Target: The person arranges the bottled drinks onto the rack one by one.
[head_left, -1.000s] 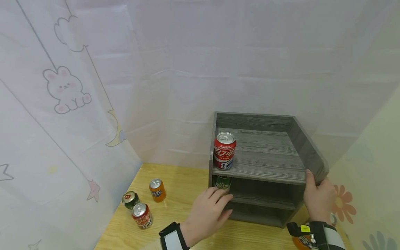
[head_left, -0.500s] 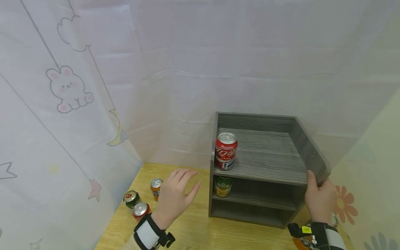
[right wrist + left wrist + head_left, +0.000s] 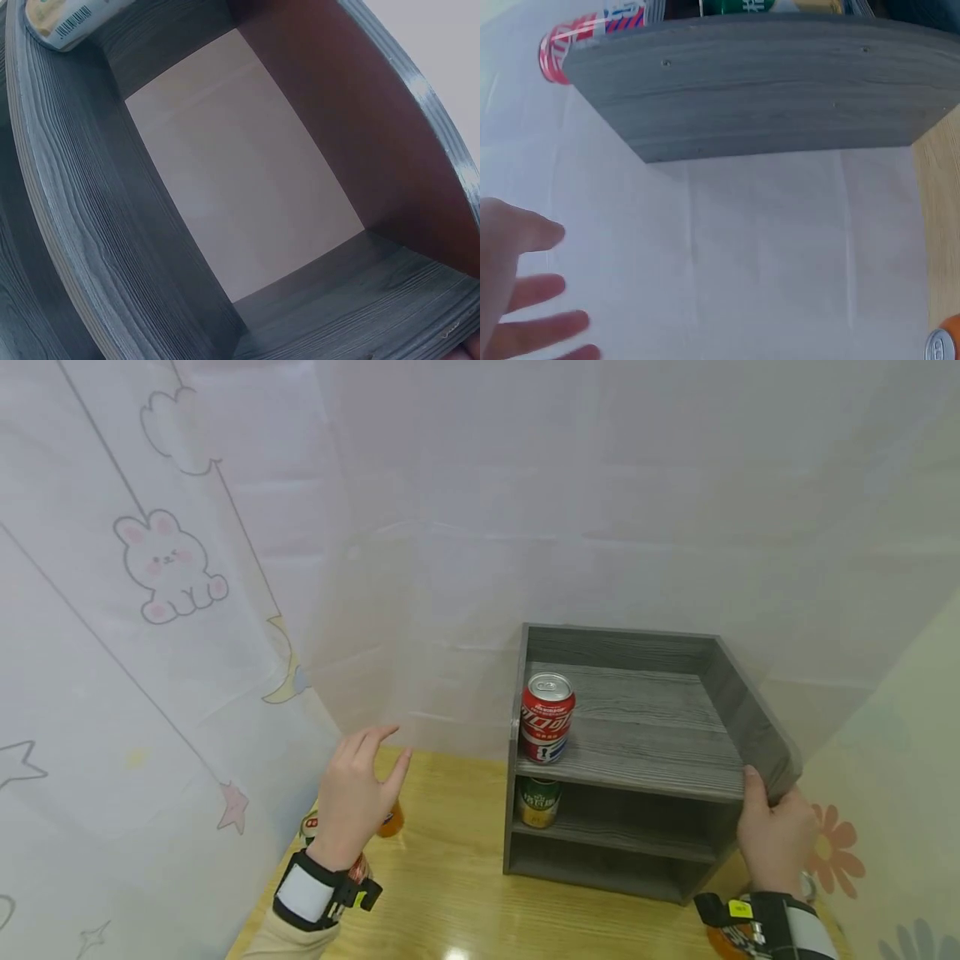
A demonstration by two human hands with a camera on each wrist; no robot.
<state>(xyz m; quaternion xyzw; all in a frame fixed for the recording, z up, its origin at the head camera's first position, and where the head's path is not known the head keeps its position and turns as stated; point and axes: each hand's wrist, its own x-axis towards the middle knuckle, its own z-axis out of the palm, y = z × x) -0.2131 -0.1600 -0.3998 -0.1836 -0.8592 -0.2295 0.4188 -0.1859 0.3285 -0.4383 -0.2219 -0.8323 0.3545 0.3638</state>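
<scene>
From the head camera, the left hand (image 3: 356, 793) hovers with fingers spread above the cans at the table's (image 3: 457, 902) left edge, hiding most of the orange can (image 3: 391, 821) and two others. The right hand (image 3: 776, 839) grips the grey shelf unit's (image 3: 637, 752) front right corner. A red can (image 3: 547, 717) stands on top, a green can (image 3: 537, 802) below.

The left wrist view shows loose fingertips (image 3: 532, 292), the shelf's side panel and an orange can's rim (image 3: 943, 343), cut off.

The right wrist view shows only the shelf's interior; the hand is barely visible.
</scene>
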